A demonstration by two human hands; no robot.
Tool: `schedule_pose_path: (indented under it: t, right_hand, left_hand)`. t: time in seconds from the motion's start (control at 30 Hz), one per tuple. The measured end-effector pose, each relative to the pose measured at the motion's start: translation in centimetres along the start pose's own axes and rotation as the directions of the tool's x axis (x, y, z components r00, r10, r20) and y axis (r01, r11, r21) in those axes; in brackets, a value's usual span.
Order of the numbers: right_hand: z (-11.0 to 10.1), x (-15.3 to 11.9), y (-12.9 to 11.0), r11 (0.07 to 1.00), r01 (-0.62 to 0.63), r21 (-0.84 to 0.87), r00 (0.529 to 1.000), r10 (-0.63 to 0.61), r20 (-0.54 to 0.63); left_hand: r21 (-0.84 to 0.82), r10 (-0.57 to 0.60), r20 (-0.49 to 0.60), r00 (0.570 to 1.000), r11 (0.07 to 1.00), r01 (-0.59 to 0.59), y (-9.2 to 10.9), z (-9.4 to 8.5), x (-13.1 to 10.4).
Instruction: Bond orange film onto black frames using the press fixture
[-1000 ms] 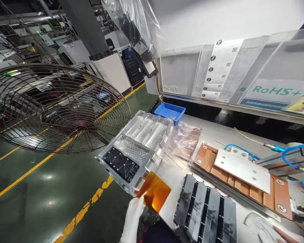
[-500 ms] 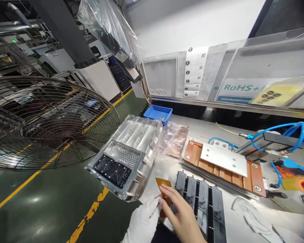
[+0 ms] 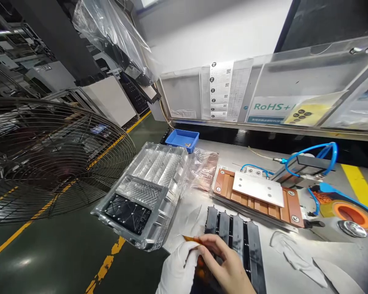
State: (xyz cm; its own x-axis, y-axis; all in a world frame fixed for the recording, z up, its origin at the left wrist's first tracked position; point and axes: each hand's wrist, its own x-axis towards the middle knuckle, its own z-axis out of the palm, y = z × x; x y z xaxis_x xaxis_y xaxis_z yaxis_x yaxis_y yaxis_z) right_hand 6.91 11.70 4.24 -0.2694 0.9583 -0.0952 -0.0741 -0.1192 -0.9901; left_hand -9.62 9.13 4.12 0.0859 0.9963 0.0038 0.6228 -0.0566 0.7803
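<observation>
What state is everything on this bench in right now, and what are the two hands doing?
Left hand: gloved, pinching the amber film.
Right hand: bare, fingers on the amber film.
Amber film: held edge-on between both hands.
Clear tray stack: overhanging the bench edge, one dark part in its near pocket.
Black strips: lying side by side.
Blue bin: nearly empty, a few small bits inside.
Fan: blades blurred.

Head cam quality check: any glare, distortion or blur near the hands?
Head view: wide-angle bend curves the grey workbench edges and wire fan guard; overhead light glares off the clear plastic blister tray and green floor; white-gloved left hand, bare right hand and thin amber film sheet look reasonably sharp.
</observation>
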Motion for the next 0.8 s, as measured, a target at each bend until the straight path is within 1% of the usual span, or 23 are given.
schedule_pose_path:
  t: [0.07,0.17,0.23,0.37,0.4,0.43,0.5,0.53,0.57,0.67,0.73,0.8]
  right_hand:
    - [-0.1,-0.1,-0.1,0.999,-0.008,-0.031,1.000,0.009,0.004]
    - [0.0,-0.2,0.0,0.999,-0.022,-0.043,1.000,0.021,-0.023]
    - [-0.1,-0.1,0.0,0.998,-0.052,0.020,0.999,0.052,-0.014]
    - [-0.6,0.3,-0.3,0.963,-0.171,0.208,0.985,0.164,0.051]
    - [-0.7,0.3,-0.2,0.958,-0.181,0.222,0.983,0.176,0.042]
    - [-0.7,0.3,-0.1,0.959,-0.173,0.224,0.984,0.177,0.002]
    - [-0.9,0.2,0.4,0.959,-0.157,0.236,0.975,0.188,-0.117]
    - [-1.1,0.2,0.8,0.949,-0.162,0.270,0.959,0.216,-0.186]
    - [-1.4,0.1,1.2,0.931,-0.172,0.322,0.932,0.259,-0.253]
    - [-3.5,-0.3,2.1,0.862,-0.176,0.475,0.828,0.390,-0.402]
    - [-5.9,-0.6,2.3,0.854,-0.134,0.503,0.753,0.418,-0.508]
    - [-9.0,-1.4,2.5,0.855,-0.101,0.508,0.681,0.432,-0.592]
  left_hand:
    - [0.007,-0.009,0.027,1.000,1.000,0.009,0.3,-0.1,0.2]
    - [-0.011,-0.035,0.053,0.998,0.999,0.035,0.7,-0.2,0.4]
    - [-0.042,-0.061,0.060,0.996,0.997,0.063,0.7,-0.2,0.3]
    - [-0.102,-0.110,0.039,0.993,0.988,0.114,0.8,-0.2,0.1]
    - [-0.111,-0.115,0.029,0.993,0.987,0.117,1.0,-0.3,0.0]
    - [-0.120,-0.118,0.027,0.993,0.985,0.121,1.3,-0.4,0.0]
    - [-0.156,-0.146,0.061,0.987,0.976,0.154,1.8,-0.6,0.1]
    - [-0.178,-0.164,0.085,0.983,0.968,0.177,2.0,-0.8,0.2]
    - [-0.204,-0.185,0.103,0.977,0.958,0.203,2.1,-0.9,0.3]
    - [-0.326,-0.284,0.156,0.946,0.889,0.321,1.2,-1.1,0.8]
    - [-0.424,-0.396,0.159,0.905,0.800,0.424,-0.2,-1.1,1.1]
    - [-0.478,-0.517,0.129,0.846,0.716,0.510,-1.7,-1.4,1.2]
